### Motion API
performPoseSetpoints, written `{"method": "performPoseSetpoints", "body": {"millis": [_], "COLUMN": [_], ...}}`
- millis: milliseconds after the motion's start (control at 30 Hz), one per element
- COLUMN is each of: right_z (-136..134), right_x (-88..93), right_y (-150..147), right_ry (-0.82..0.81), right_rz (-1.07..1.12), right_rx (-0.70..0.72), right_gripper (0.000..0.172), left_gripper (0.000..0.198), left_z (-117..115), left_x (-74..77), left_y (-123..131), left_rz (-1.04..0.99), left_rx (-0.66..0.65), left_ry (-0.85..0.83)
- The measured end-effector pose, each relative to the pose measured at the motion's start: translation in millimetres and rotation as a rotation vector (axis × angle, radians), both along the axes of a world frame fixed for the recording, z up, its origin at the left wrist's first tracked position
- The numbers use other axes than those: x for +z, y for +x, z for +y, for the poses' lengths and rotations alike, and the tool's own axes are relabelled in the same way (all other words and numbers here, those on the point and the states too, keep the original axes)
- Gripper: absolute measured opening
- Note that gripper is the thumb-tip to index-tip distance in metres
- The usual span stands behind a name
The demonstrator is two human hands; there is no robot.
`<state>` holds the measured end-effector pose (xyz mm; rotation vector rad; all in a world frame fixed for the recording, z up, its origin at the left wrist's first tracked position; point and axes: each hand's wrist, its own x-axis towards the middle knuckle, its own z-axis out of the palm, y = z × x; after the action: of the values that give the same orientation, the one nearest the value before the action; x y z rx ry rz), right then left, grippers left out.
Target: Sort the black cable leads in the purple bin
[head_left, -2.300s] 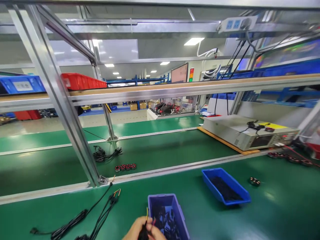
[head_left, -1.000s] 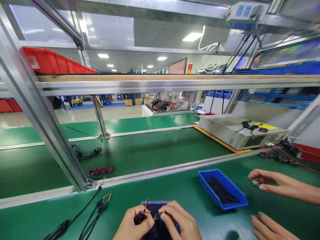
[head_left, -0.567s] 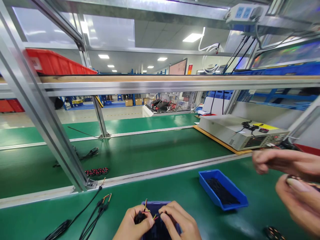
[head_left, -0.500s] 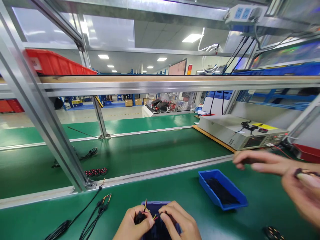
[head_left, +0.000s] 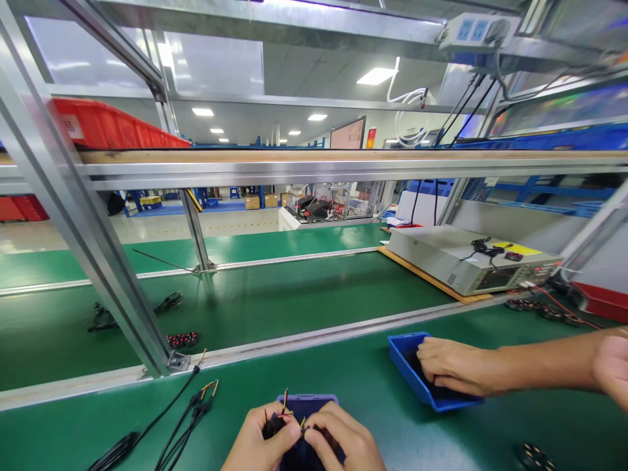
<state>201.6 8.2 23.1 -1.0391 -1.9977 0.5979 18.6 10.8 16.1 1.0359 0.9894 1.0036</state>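
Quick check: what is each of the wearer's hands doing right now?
Left hand: closed on a small black part with coloured wires.
Right hand: fingers pinching at those same wires.

- You are looking at a brightly and evenly lit scene; the light comes from white ceiling panels (head_left: pixel 377 74) at twelve o'clock.
- Glare from them streaks the green bench mat (head_left: pixel 471 438) at five o'clock and the metal frame post (head_left: pixel 73 203) at nine o'clock.
- Shadows are soft and short, darkest under your left hand (head_left: pixel 260 445) and right hand (head_left: pixel 338 441) at six o'clock.
- Wide-lens distortion bends the shelf rail (head_left: pixel 343 171) and leans the posts outward towards the edges.
- A co-worker's hand (head_left: pixel 611 366) at four o'clock is smeared by blur; the far hall is soft.
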Motion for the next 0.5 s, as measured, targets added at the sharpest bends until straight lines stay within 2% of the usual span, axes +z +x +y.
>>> {"method": "performPoseSetpoints", "body": {"millis": [167,333,500], "right_z": [3.3,-0.3,-2.6], "right_x": [5.2,3.8,0.2], "right_y": [1.8,-5.3,-7.5], "right_ry": [-0.122,-0.289,-0.318], "right_rz": [0.146,0.364,0.414], "right_rx": [-0.058,-0.084,-0.119], "right_gripper": [0.033,0.048,0.051], "left_gripper": [0.055,0.055,0.052], "left_z": [-1.9,-1.8,-0.6], "left_x": [9.3,11.2,8.9], "left_y": [4.4,-0.7,-3.9], "left_rz": [-0.098,-0.039,0.027], "left_rx": [0.007,-0.052,-0.055], "left_ry": [-0.051,-0.042,0.015]}}
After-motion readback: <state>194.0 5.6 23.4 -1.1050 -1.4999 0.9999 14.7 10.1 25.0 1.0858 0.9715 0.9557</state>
